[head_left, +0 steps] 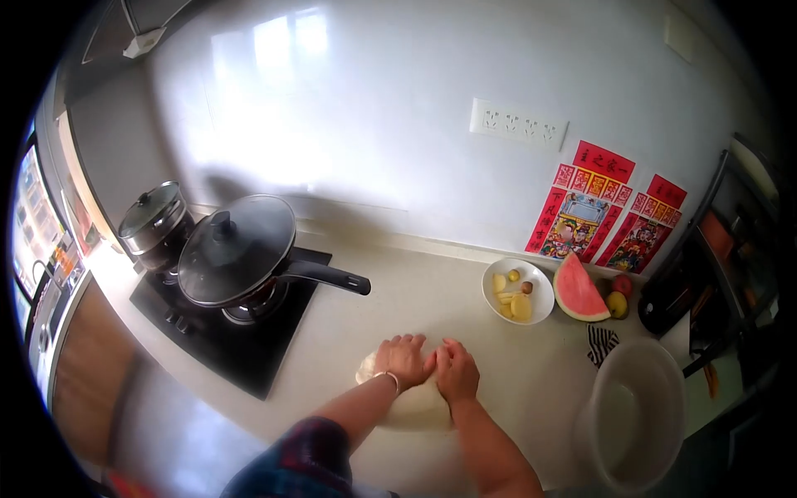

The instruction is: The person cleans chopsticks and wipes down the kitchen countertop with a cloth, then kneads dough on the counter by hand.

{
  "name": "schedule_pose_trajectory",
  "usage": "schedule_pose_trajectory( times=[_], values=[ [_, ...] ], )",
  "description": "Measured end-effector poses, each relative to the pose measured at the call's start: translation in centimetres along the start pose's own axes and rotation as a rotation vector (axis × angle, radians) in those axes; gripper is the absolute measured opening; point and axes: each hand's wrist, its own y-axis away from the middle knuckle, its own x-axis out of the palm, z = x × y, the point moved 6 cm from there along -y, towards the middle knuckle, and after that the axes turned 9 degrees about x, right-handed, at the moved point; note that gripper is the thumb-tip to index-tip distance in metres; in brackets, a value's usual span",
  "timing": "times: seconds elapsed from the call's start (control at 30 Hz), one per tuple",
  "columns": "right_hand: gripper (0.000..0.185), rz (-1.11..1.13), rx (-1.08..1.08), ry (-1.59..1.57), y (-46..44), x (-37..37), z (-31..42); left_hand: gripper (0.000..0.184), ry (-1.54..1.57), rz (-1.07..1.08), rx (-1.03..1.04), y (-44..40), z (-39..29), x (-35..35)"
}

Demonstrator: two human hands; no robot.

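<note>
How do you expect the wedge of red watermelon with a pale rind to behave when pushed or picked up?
The watermelon wedge will probably feel slippery, since its broad cut face is bare flesh. It may rock or tip if pushed, as it stands point-up on a curved rind. Its narrow tip could break, having no rind there.

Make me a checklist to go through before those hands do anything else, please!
1. Both hands on the dough: ok. The left hand and right hand both touch the pale dough.
2. Wrists bare: not ok. There's a bracelet on the left one.
3. Pan lid on: ok, it covers the pan.
4. Pan handle away from the hands: ok, they're apart.
5. Stove off: cannot tell. I can't make out whether there's a flame under the pan.
6. Food plate apart from the dough: ok, there's counter between them.
</note>
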Motion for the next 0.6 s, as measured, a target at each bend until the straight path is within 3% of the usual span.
schedule_pose_trajectory(
  times=[0.1,0.13,0.2,0.27,0.33,0.37,0.43,0.47,0.5,0.53,0.57,0.6],
  values=[
    [0.034,-0.015,0.113,0.014,-1.9,0.4,-1.0,0.047,-0.085,-0.294,0.05,-1.1,0.4,0.0],
    [0.036,-0.05,0.137,0.028,-1.6,0.5,-1.8,0.047,-0.068,-0.287,0.06,-0.7,-0.3,-0.9],
    [0.038,0.014,0.082,0.12,-0.9,1.1,-3.2,0.049,-0.03,0.303,-0.178,-0.2,-0.6,-0.2],
    [0.04,0.091,0.027,0.2,0.0,-0.5,-1.9,0.052,-0.002,0.24,-0.121,2.7,-0.8,-0.5],
    [0.041,0.588,0.34,0.245,1.6,-2.2,0.6,0.05,-0.052,0.151,0.174,5.7,-2.6,-4.3],
    [0.036,0.487,0.377,0.306,2.6,-3.2,2.6,0.048,-0.024,0.129,0.267,7.2,-3.4,-6.9],
    [0.028,0.023,0.003,0.294,7.2,-3.5,6.8,0.047,0.039,0.08,0.241,8.6,-2.6,-10.1],
    [0.019,0.015,-0.137,0.445,10.2,-1.9,8.1,0.046,0.106,0.037,0.2,9.0,-1.8,-10.9],
    [0.019,-0.26,-0.271,0.405,13.3,-2.1,8.7,0.045,0.111,-0.066,0.249,9.6,-1.0,-9.8],
    [0.025,-0.401,-0.383,0.506,15.7,-1.5,8.1,0.046,0.158,0.041,0.278,10.9,-0.6,-8.3],
    [0.031,-0.344,-0.352,0.517,16.9,-1.3,7.9,0.05,0.206,0.136,0.305,12.0,-0.4,-6.6],
    [0.032,-0.371,-0.395,0.566,18.3,-1.5,8.3,0.055,0.224,-0.107,0.432,14.1,-0.3,-6.7]
  ],
)
